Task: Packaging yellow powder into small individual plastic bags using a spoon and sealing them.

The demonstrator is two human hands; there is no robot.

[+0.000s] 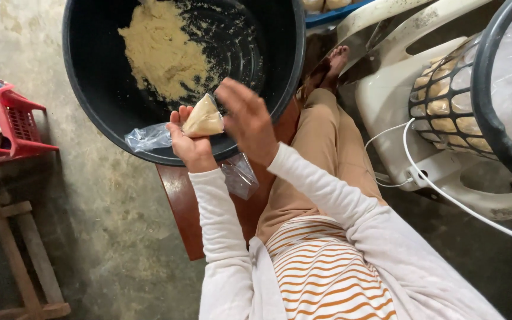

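Black tub (90,89) rim cut off at top edge; basket (475,89) cut off right; right hand (245,118) motion-blurred.

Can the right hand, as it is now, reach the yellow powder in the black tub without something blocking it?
Probably yes. The right hand hovers open at the near rim of the black tub, and the powder lies uncovered just beyond. Only the filled bag in the left hand sits beside it, not in the way.
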